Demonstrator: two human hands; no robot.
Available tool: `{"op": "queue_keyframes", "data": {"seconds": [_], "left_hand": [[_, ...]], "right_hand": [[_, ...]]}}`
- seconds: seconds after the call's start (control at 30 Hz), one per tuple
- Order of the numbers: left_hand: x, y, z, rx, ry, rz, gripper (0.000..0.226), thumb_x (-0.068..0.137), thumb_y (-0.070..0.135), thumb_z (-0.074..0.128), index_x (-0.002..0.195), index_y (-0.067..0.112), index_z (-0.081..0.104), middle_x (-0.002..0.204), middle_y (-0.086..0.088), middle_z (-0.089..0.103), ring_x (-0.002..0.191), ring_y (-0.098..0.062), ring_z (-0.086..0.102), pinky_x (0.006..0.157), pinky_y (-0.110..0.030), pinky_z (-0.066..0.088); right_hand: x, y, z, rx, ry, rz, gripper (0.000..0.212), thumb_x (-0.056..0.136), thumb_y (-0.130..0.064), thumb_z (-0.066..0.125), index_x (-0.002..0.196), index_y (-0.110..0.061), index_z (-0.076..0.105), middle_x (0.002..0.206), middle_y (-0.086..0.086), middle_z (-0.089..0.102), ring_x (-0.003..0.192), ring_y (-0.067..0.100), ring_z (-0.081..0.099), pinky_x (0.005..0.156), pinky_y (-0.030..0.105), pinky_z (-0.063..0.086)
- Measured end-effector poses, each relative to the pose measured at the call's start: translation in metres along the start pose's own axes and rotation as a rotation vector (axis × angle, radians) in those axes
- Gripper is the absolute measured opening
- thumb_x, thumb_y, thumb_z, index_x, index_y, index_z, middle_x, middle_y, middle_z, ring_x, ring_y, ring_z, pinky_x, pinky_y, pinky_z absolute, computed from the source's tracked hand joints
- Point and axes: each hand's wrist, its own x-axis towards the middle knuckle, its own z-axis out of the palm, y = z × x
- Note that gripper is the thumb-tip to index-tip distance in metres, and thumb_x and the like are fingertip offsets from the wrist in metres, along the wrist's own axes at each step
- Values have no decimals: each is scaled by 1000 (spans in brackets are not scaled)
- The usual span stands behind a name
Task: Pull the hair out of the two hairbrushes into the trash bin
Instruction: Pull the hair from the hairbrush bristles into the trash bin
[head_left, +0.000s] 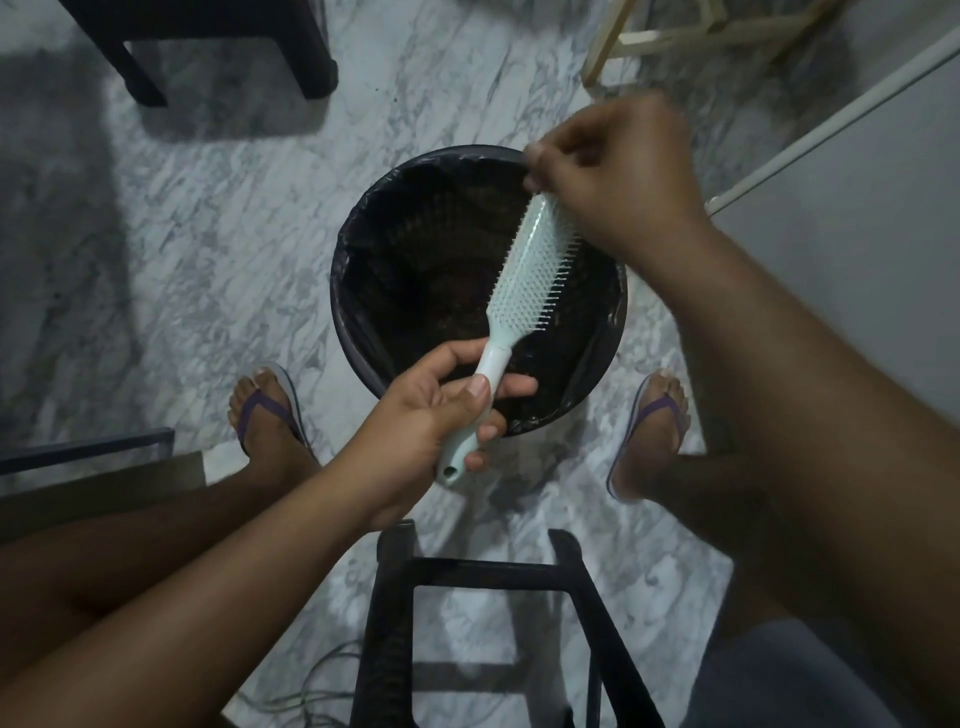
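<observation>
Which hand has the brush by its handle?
The left hand, wrapped round the handle of the pale green hairbrush; the right hand is curled at the head's far tip, above the trash bin.

Single head cam, wide-angle, pitched almost straight down. Close range: left hand (431, 415) and right hand (618, 171) fill mid-frame, round black-lined trash bin (347, 244) dead centre on grey-veined marble floor (208, 234), forearms entering from bottom edge.
</observation>
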Motion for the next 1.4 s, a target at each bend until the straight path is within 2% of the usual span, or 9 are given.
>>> {"op": "queue_keyframes", "data": {"seconds": [0.1, 0.2, 0.3, 0.43, 0.63, 0.77, 1.03, 1.23, 1.4], "left_hand": [[-2, -2, 0, -45, -17, -25, 39, 97, 12, 53, 136, 11, 49, 112, -11, 73, 64, -12, 50, 53, -27, 42], [-2, 0, 2, -89, 11, -46, 42, 94, 13, 52, 136, 9, 49, 111, -10, 74, 63, -12, 50, 52, -26, 42], [2, 4, 1, -154, 71, -46, 39, 98, 11, 50, 136, 9, 49, 110, -9, 74, 61, -11, 50, 50, -25, 41], [8, 8, -3, -211, 134, -42, 35, 102, 9, 45, 137, 12, 51, 114, -8, 74, 61, -11, 50, 49, -25, 42], [6, 6, -6, -204, 182, -58, 36, 101, 8, 47, 136, 12, 52, 113, -8, 74, 63, -12, 51, 51, -26, 42], [6, 6, -12, -148, 192, -38, 37, 100, 9, 49, 137, 13, 52, 115, -8, 74, 65, -12, 51, 52, -27, 42], [7, 9, -16, -172, 116, -50, 41, 99, 10, 49, 139, 15, 51, 121, -11, 72, 67, -12, 52, 52, -26, 43], [9, 10, -16, -263, 86, -71, 39, 100, 11, 46, 138, 15, 53, 121, -7, 73, 65, -10, 51, 51, -24, 43], [9, 8, -13, -261, 92, -74, 39, 101, 10, 46, 138, 15, 53, 121, -7, 73, 65, -10, 50, 52, -24, 40]], "right_hand": [[8, 4, -18, 360, 11, 195, 11, 97, -13, 63, 90, -9, 70, 80, 9, 75, 68, 15, 77, 68, 34, 65], [11, 8, -25, 417, -51, 225, 17, 103, -6, 52, 111, -1, 65, 92, 12, 73, 79, 20, 78, 72, 37, 65], [1, 7, -11, 221, -167, 136, 20, 100, -10, 55, 114, -11, 69, 101, 1, 74, 91, 14, 75, 76, 33, 64], [-19, -2, 6, -121, -243, -173, 18, 85, -32, 75, 96, -19, 76, 83, -9, 68, 72, 3, 63, 70, 15, 50], [-30, -8, 22, -450, -365, -224, 46, 85, -41, 74, 122, -16, 66, 116, 6, 61, 106, 26, 61, 90, 42, 52], [-36, -7, 25, -524, -315, -199, 44, 87, -42, 72, 124, -20, 64, 122, 5, 60, 112, 29, 60, 82, 37, 48], [-35, -5, 30, -382, -179, -202, 15, 94, -33, 62, 99, -24, 73, 100, -3, 67, 91, 21, 65, 72, 34, 51], [-7, -3, 9, 137, 23, -39, 14, 97, -25, 56, 91, -18, 66, 76, -13, 61, 77, 14, 66, 76, 34, 56], [-15, -1, 12, -29, -116, 59, 16, 91, -24, 61, 88, -13, 73, 80, -5, 70, 71, 14, 69, 73, 40, 62]]}}
